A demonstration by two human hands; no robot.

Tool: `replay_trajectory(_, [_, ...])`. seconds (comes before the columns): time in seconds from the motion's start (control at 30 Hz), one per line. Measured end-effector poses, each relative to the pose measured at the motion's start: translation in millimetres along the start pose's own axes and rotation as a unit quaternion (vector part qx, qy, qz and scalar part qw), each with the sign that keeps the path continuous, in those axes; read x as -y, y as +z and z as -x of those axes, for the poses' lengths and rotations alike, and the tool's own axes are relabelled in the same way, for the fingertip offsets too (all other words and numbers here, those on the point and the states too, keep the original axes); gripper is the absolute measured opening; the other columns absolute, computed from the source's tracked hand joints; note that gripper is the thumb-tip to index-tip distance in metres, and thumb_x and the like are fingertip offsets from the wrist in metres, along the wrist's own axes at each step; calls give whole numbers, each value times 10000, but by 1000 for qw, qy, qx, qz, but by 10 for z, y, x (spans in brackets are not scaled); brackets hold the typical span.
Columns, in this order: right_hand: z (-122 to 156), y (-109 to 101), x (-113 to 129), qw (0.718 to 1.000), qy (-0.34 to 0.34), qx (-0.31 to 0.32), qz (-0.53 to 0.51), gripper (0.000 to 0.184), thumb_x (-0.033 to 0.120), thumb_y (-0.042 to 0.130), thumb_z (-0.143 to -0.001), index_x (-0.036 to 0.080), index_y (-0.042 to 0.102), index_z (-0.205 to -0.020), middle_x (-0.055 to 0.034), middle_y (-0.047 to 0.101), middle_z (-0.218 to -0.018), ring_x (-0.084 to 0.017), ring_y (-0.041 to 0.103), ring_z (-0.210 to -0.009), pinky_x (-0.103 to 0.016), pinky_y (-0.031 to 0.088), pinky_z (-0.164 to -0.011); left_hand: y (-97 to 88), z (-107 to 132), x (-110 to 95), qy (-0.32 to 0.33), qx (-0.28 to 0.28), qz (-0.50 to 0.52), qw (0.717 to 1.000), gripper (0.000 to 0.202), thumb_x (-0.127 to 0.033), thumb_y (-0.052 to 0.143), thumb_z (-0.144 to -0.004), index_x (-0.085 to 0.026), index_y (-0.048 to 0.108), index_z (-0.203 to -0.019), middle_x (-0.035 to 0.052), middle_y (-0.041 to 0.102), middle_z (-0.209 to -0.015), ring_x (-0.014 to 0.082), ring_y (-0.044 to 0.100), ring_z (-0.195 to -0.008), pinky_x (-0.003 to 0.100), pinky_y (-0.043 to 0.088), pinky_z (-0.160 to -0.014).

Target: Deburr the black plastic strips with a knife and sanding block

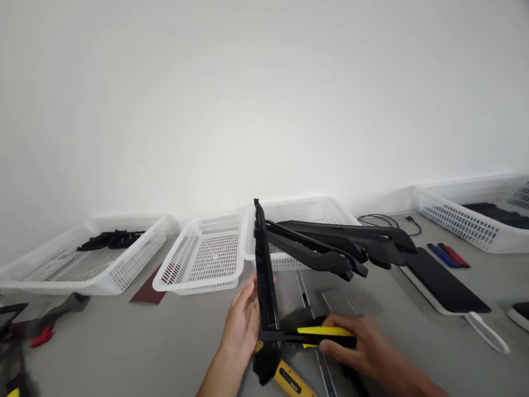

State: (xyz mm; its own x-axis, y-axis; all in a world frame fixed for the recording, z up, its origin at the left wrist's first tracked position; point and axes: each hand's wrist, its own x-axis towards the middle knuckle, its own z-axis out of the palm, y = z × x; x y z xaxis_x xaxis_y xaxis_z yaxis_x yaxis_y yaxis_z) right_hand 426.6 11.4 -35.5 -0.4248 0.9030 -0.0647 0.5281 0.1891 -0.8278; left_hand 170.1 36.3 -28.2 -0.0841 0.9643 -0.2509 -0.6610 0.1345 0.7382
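Observation:
My left hand (pixel 244 324) holds a long black plastic part (pixel 265 272) upright on the grey table, fingers curled against its left side. My right hand (pixel 360 344) is closed on a black and yellow utility knife (pixel 322 333), whose tip meets the lower end of the upright part. A second yellow knife (pixel 296 386) lies on the table just below the part. Behind them several more long black parts (pixel 337 241) stick out of a white basket (pixel 302 210).
An empty-looking white basket (pixel 204 253) stands left of middle, another (pixel 84 257) with black pieces farther left, and a fourth (pixel 488 216) at the right. Black flat panels (pixel 443 282), blue and red pens (pixel 448 255), a cable and small tools at the far left lie about.

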Motion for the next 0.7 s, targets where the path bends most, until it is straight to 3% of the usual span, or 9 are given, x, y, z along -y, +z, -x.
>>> replay_trajectory(0.2, [-40, 42, -70, 998, -3, -55, 20, 397, 590, 609, -986, 229, 756, -917, -14, 751, -778, -204, 660, -694, -292, 438, -651, -7, -1, 71, -60, 35, -4, 998, 324, -268, 600, -988, -132, 823, -1179, 148, 837, -1222, 267, 761, -1196, 347, 570, -1068])
replay_trajectory(0.33, [-73, 71, -123, 997, -10, -77, 29, 402, 600, 613, -991, 232, 761, -927, -25, 775, -804, -223, 693, -726, -303, 452, -669, -40, -30, 87, -24, 10, -29, 999, 303, -290, 644, -957, -151, 818, -1162, 148, 842, -1202, 272, 767, -1152, 393, 549, -1085])
replay_trajectory(0.43, [-83, 81, -154, 996, -7, -87, 30, 414, 616, 600, -992, 236, 761, -966, -32, 794, -857, -234, 709, -758, -310, 471, -696, -66, 1, -39, 32, -3, -126, 991, 291, -326, 729, -916, -181, 813, -1154, 129, 853, -1138, 297, 768, -1136, 442, 540, -1093])
replay_trajectory(0.5, [-86, 78, -164, 995, 2, -95, 31, 414, 622, 611, -978, 236, 762, -974, -34, 800, -867, -240, 713, -760, -310, 477, -694, -88, 55, -172, 48, 9, -255, 966, 336, -391, 774, -902, -198, 814, -1175, 115, 854, -1083, 317, 760, -1134, 450, 527, -1088])
replay_trajectory(0.6, [-94, 75, -172, 994, 2, -106, 22, 401, 610, 622, -972, 235, 764, -955, -31, 803, -846, -238, 725, -749, -304, 485, -685, -131, 140, -309, 17, 80, -442, 893, 409, -495, 777, -902, -236, 809, -1217, 94, 826, -1133, 331, 726, -1176, 427, 492, -1082])
replay_trajectory(0.7, [-108, 91, -192, 992, -4, -128, 11, 399, 604, 622, -975, 235, 772, -962, -40, 818, -864, -248, 750, -777, -309, 510, -704, -162, 173, -276, 12, 176, -564, 807, 293, -451, 869, -794, -225, 823, -975, 84, 754, -1120, 336, 682, -1138, 391, 494, -1016])
